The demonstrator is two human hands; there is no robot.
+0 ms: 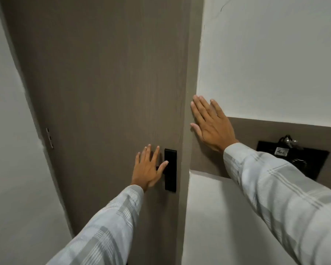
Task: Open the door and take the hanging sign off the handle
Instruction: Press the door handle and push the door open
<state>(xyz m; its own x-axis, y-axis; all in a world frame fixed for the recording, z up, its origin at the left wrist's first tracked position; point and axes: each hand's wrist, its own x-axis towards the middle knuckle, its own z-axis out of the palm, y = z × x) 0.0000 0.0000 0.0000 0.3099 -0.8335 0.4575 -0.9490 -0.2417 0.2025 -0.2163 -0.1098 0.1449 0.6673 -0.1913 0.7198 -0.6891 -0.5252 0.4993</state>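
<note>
Brown door [103,83], one black lock plate [170,170]; two hands, left [148,167] and right [210,123], spread flat.

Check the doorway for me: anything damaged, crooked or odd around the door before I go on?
A thin crack runs through the white wall paint above right of the door. No hanging sign shows on the handle under the left hand. Nothing else stands out.

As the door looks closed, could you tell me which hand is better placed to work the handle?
The left hand: open, it lies over the handle beside the black lock plate. The right hand rests flat on the door frame, farther off.
</note>
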